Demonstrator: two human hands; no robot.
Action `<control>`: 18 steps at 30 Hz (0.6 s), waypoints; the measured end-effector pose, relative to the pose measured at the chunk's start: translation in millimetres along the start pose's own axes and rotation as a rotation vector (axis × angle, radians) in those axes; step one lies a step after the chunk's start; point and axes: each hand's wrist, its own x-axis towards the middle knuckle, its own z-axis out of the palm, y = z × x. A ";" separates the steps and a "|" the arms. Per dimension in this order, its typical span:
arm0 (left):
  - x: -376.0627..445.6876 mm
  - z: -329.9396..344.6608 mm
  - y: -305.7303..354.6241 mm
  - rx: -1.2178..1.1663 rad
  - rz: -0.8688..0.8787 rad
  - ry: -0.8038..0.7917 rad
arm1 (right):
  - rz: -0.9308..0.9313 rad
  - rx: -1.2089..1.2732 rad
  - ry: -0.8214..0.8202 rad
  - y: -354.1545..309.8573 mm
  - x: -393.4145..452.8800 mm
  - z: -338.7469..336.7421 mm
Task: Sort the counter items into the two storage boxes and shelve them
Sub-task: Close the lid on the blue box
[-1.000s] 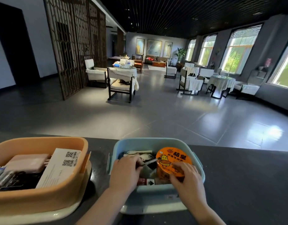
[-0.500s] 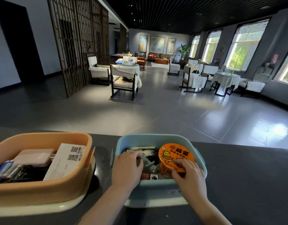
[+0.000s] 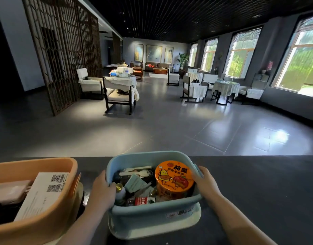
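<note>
Now both hands grip the blue storage box (image 3: 152, 213) from opposite sides on the dark surface (image 3: 258, 191). The left hand (image 3: 102, 190) is clamped on the box's left wall, its fingers (image 3: 111, 189) hooked over the rim and reaching inside. The right hand (image 3: 206, 181) presses the right wall, its fingers (image 3: 199, 176) curled onto the rim there.

Just inside the right fingers stands an orange instant noodle cup (image 3: 174, 179) with a cartoon lid, upright against the right wall. Between the two sets of fingers, toward the far wall, lies a wrapped disposable fork (image 3: 136, 172); nearer the middle is a pale green packet (image 3: 136, 183). Touching the left fingers is a small bottle with a yellow cap (image 3: 120, 190), and nearer the person than it lies a bottle with a red label (image 3: 140, 200) on its side along the near wall.

The blue box rests on a pale lid (image 3: 194, 221) lying under it. Well left of the left hand sits the orange storage box (image 3: 51, 216), apart from the blue one, holding a white carton with QR codes (image 3: 44, 193) tilted against its right wall and a pinkish pouch (image 3: 9, 190) beside that.
</note>
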 end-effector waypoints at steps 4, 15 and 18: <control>-2.6 -0.2 -0.7 -0.097 -0.038 0.042 | 0.019 0.064 0.056 5.6 5.1 1.6; -37.0 -11.6 13.5 -0.176 -0.032 0.005 | -0.108 -0.232 0.137 -18.2 -36.3 -44.6; -68.9 -21.6 21.1 -0.203 -0.003 -0.025 | -0.108 -0.198 0.156 -11.7 -76.1 -66.8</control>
